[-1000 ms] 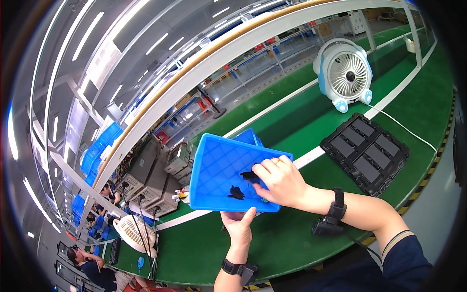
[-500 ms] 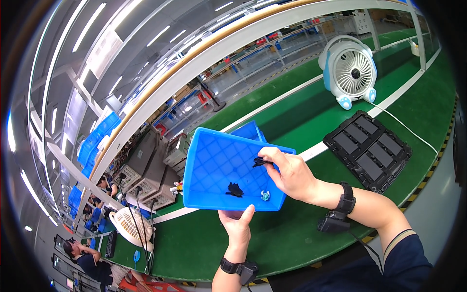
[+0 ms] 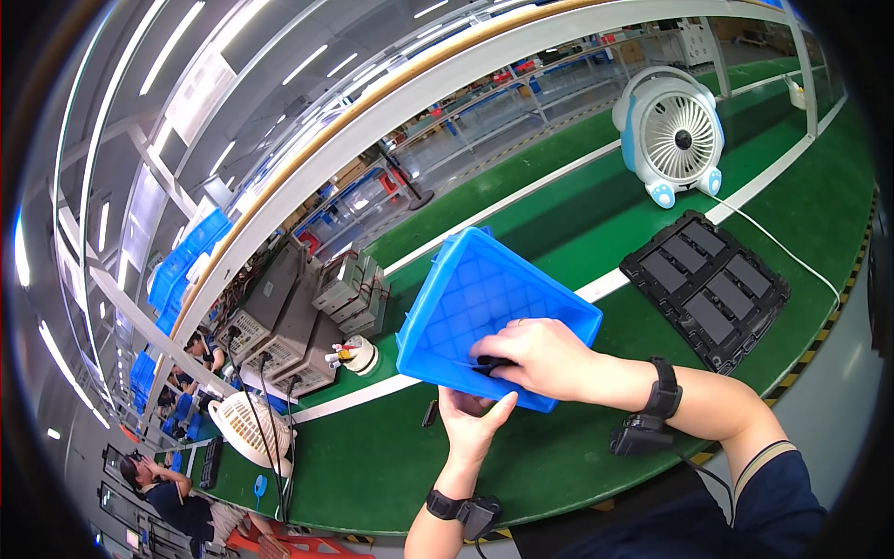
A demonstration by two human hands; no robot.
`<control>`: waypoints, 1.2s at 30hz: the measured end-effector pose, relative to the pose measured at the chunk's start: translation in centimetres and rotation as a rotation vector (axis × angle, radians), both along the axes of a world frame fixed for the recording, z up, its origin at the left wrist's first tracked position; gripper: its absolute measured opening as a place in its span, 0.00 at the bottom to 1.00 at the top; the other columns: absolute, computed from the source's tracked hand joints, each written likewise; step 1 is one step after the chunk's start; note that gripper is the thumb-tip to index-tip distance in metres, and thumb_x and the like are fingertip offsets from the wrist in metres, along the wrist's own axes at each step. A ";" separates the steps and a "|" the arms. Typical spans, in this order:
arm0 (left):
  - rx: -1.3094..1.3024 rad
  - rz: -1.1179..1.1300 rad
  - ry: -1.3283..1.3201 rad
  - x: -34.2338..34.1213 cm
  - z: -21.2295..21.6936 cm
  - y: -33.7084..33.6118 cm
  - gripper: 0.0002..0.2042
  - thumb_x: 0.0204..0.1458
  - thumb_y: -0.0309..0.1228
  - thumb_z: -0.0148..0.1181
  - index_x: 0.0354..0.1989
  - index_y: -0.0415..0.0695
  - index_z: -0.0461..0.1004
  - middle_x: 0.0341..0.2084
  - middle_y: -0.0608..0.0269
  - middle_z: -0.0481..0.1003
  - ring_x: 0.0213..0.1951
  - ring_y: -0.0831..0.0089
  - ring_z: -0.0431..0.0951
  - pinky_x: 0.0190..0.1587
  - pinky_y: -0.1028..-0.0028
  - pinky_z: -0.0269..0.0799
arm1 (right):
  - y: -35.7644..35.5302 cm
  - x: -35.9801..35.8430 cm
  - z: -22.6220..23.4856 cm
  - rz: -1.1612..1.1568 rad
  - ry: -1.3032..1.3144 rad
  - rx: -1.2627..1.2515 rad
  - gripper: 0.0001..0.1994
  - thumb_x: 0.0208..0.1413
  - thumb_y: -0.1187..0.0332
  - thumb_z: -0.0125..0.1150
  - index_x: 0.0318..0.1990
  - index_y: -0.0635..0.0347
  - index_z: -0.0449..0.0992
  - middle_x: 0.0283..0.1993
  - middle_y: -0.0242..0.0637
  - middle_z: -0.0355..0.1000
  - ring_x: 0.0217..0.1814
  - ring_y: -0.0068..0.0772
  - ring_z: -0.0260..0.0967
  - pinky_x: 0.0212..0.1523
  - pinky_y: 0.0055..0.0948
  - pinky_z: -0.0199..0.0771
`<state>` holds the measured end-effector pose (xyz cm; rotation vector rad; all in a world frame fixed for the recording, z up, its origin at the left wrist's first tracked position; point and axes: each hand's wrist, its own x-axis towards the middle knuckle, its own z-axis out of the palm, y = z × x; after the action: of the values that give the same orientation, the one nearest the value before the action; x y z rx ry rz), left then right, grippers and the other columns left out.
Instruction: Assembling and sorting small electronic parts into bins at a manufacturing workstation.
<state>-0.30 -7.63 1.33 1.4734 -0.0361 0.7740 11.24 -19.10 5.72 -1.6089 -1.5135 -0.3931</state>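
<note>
A blue plastic bin (image 3: 484, 289) is held tilted above the green bench, its inside facing me. My left hand (image 3: 473, 427) grips its lower edge from underneath, thumb up along the near side. Reaching into the bin, my right hand (image 3: 545, 356) has its fingers closed on small black pieces (image 3: 494, 364) near the bottom wall. Their exact kind cannot be made out, and the hand covers part of the bin's floor. Each wrist wears a black strap with a small box.
To the right lies a black tray (image 3: 706, 289) with grey rectangular panels. Behind it stands a white and blue fan (image 3: 672, 140) with a cable. Left are a beige fan (image 3: 250, 433), grey instruments (image 3: 289, 349) and a white pot (image 3: 356, 356). A small dark piece (image 3: 430, 414) lies near the bin.
The bin has turned and shifted right, uncovering the white pot and the small dark piece on the bench. My right hand has gone lower into the bin with the black pieces.
</note>
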 end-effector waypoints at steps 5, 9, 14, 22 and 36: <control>0.005 0.003 0.028 0.0 -0.2 -0.1 0.33 0.35 0.16 0.65 0.53 0.40 0.55 0.47 0.56 0.64 0.47 0.69 0.69 0.48 0.70 0.71 | 0.3 -0.6 -0.3 -0.169 -0.213 0.062 0.08 0.34 0.71 0.59 0.28 0.54 0.74 0.27 0.31 0.67 0.34 0.35 0.65 0.29 0.28 0.71; -0.093 0.057 0.024 0.1 -0.1 0.5 0.33 0.36 0.16 0.64 0.53 0.40 0.56 0.47 0.57 0.64 0.47 0.68 0.69 0.48 0.69 0.69 | -0.2 -0.4 0.5 -0.162 -0.161 0.159 0.06 0.36 0.73 0.60 0.26 0.57 0.72 0.33 0.32 0.67 0.36 0.36 0.66 0.30 0.30 0.71; -0.178 0.134 0.077 -0.1 0.0 1.7 0.36 0.38 0.18 0.64 0.57 0.39 0.52 0.51 0.56 0.61 0.50 0.66 0.68 0.51 0.68 0.65 | -1.8 0.6 3.1 -0.011 0.204 0.442 0.04 0.44 0.77 0.57 0.29 0.63 0.69 0.26 0.41 0.69 0.30 0.40 0.70 0.31 0.30 0.69; -0.177 0.119 0.078 0.1 0.5 0.8 0.37 0.38 0.19 0.64 0.58 0.39 0.50 0.52 0.54 0.60 0.50 0.62 0.69 0.50 0.68 0.66 | -1.7 1.8 2.1 -0.154 0.050 0.210 0.08 0.44 0.75 0.57 0.35 0.58 0.69 0.32 0.38 0.70 0.32 0.44 0.70 0.31 0.37 0.70; -0.148 0.593 -0.233 -1.1 3.2 6.0 0.26 0.44 0.21 0.61 0.50 0.42 0.55 0.44 0.60 0.62 0.44 0.72 0.67 0.45 0.74 0.66 | 1.6 6.5 1.3 -0.204 0.293 0.567 0.09 0.46 0.79 0.58 0.36 0.59 0.77 0.28 0.34 0.65 0.28 0.29 0.66 0.31 0.25 0.67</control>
<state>-1.43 -1.65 4.54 1.2522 0.2881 1.3950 17.70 -17.45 7.03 -1.2954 -0.9111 -0.6083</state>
